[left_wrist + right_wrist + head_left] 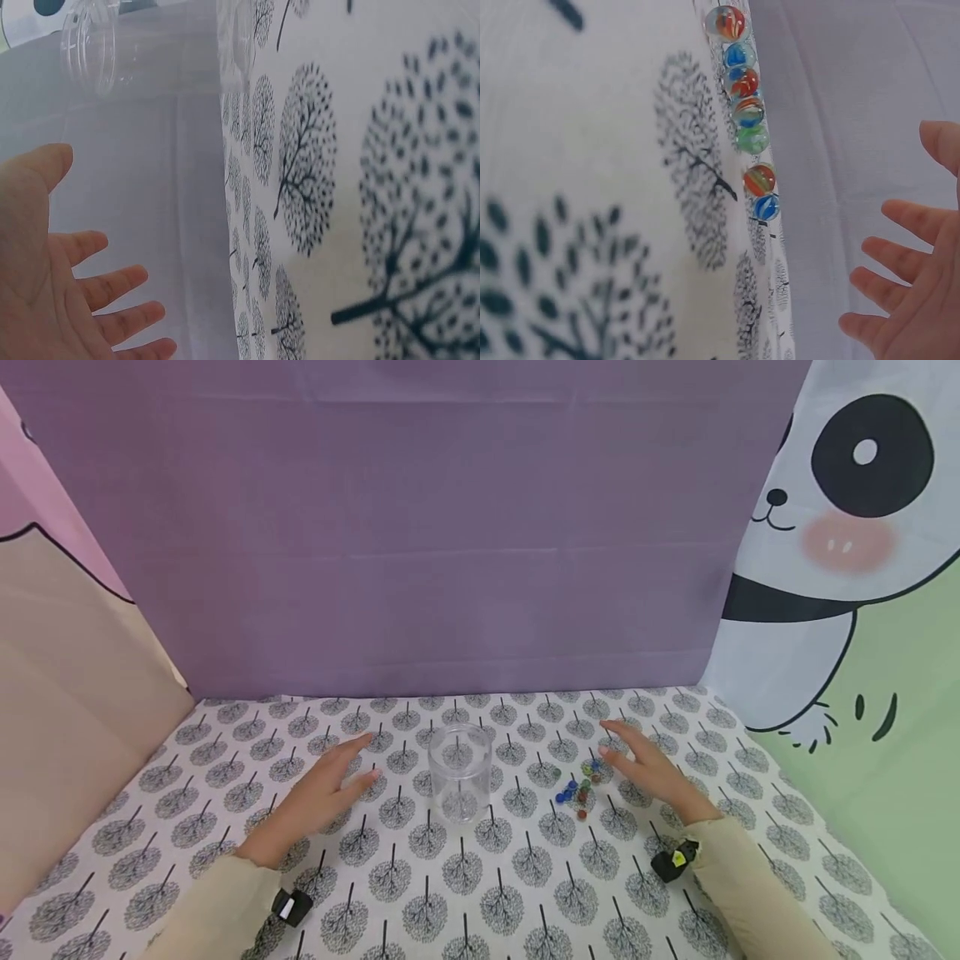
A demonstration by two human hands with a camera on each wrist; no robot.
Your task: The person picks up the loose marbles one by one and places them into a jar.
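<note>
A clear, see-through plastic jar [460, 774] stands upright between the two hands. My left hand [322, 793] is held to the left of the jar, apart from it, with fingers spread and nothing in them; the left wrist view shows the palm and the jar [90, 49] beyond. Several glass marbles [577, 793], in blue, green and reddish orange, lie loose in a cluster right of the jar. Just right of these marbles is my right hand [652, 768], its fingers spread and holding nothing. In the right wrist view the marbles [748, 112] are seen in a row, apart from the fingers.
A white cloth with a dark tree print [461, 868] covers the table. Behind it hangs a plain purple cloth [450, 543]. On the right is a panda-printed curtain [862, 652], and a beige and pink one [75, 668] hangs on the left.
</note>
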